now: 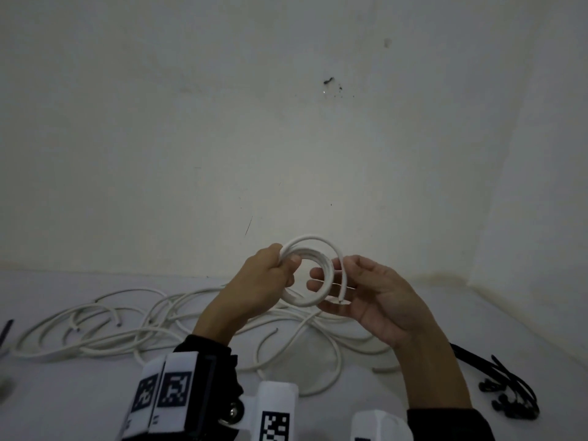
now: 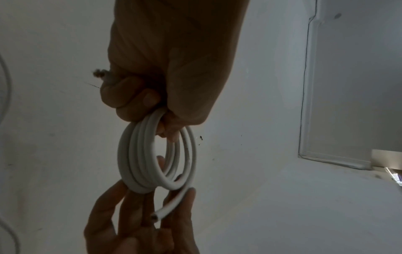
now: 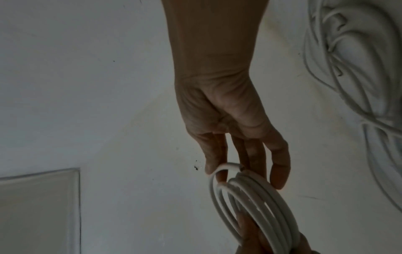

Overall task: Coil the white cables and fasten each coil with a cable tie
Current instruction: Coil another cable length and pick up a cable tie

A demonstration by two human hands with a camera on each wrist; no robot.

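A small coil of white cable is held up in the air above the white surface. My left hand grips its left side in a fist, thumb inside the ring. My right hand is palm up with straight fingers against the coil's right side, and the cut free end lies across them. In the left wrist view the coil hangs from the left hand, its free end on the right fingers. In the right wrist view the right hand touches the coil with thumb and fingertips.
Several loose white cables sprawl over the surface below the hands, also seen as loose cables. A bunch of black cable ties lies at the right. A dark strip shows at the left edge. A white wall rises close behind.
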